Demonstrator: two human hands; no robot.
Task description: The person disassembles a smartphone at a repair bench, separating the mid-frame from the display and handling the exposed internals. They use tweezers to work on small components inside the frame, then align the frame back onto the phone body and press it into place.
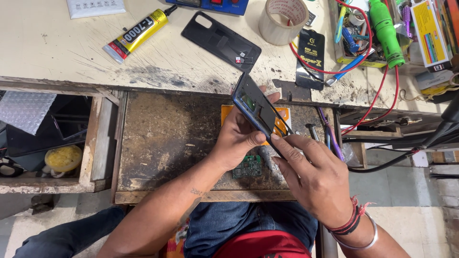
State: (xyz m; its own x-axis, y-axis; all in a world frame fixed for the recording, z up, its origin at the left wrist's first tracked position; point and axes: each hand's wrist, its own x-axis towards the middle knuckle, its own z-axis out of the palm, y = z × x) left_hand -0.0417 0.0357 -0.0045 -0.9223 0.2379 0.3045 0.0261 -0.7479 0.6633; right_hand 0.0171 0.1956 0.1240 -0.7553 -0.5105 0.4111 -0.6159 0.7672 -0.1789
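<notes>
My left hand (pixel 236 136) grips a blue phone frame (pixel 258 107) from below, holding it tilted above the pulled-out drawer board (pixel 162 138). My right hand (pixel 311 172) pinches the lower end of the same frame between thumb and fingers. A green circuit board (pixel 247 167) lies on the drawer board just beneath my hands. On the worktop behind lies a black phone back cover (pixel 220 40).
A yellow glue tube (pixel 138 33) and a tape roll (pixel 282 19) sit on the scratched worktop (pixel 57 48). A black flat packet (pixel 310 55), red wires (pixel 377 91) and a green tool (pixel 385 31) crowd the right. An open drawer (pixel 48 138) holds a yellow sponge at left.
</notes>
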